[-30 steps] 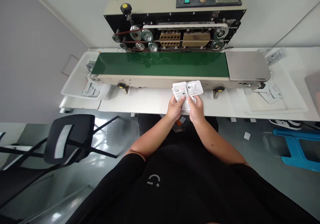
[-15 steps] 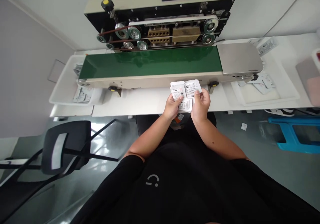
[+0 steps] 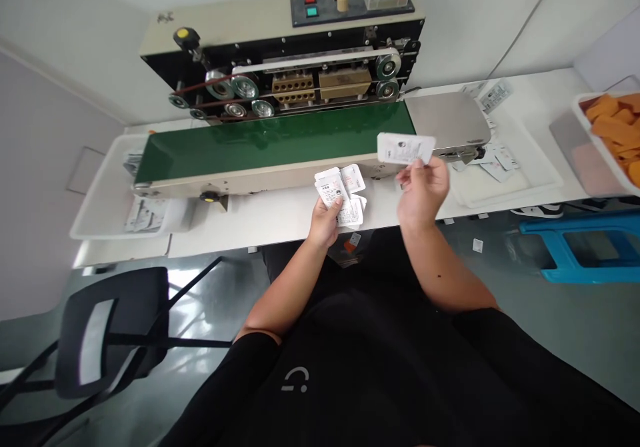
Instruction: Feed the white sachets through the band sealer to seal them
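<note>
My left hand grips a fanned stack of small white printed sachets just above the white table's front edge. My right hand pinches a single white sachet by its lower edge and holds it up near the right end of the green conveyor belt, close to the metal infeed plate. Behind the belt stands the band sealer machine with its rollers and brass blocks.
A white tray with a few sachets sits at the belt's left end; another white tray with loose sachets lies at the right. A bin of orange pieces is far right. A black chair stands left, a blue stool right.
My right hand has pulled one sachet off the stack and lifted it up and to the right toward the belt's right end. The view has swung rightward.
</note>
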{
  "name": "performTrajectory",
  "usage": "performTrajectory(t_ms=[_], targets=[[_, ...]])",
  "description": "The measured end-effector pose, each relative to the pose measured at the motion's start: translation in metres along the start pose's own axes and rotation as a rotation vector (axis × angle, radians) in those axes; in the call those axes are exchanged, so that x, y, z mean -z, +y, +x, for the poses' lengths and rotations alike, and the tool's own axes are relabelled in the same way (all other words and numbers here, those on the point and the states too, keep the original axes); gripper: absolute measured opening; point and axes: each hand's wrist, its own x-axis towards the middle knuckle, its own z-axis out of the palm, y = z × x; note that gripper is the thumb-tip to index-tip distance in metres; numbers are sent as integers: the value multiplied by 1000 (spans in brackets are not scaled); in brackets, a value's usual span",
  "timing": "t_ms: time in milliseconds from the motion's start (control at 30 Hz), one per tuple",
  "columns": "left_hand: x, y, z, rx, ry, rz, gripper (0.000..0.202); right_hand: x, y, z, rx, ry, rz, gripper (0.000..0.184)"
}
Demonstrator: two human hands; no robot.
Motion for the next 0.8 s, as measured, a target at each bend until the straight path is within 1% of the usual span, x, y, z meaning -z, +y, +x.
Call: performTrajectory(t_ms=[100,200,233,300,367,433,500,700,800], targets=[[18,14,6,-66,23,56,59,20,-17,52,235,-58,-377,37],[31,22,9,-80,24,75,60,31,-28,110,406,-167,-783,21],[33,22,9,-77,18,75,61,32,-30,128,433,-208,-895,18],[36,21,8,-70,-10,86,62,32,-31,157,440,-290,-1069,22],[37,18,8,-60,-50,108,61,28,-31,175,414,-348,-1179,23],[38,16,8,-49,-81,116,61,21,-30,183,387,-372,-1234,21],[39,16,8,-42,-89,99,61,12,-30,185,368,-392,-1247,19],[39,17,9,-35,-109,90,62,-28,-33,178,391,-479,-1218,17],[39,17,8,-47,-117,103,61,-40,-38,168,393,-518,-1179,12]])
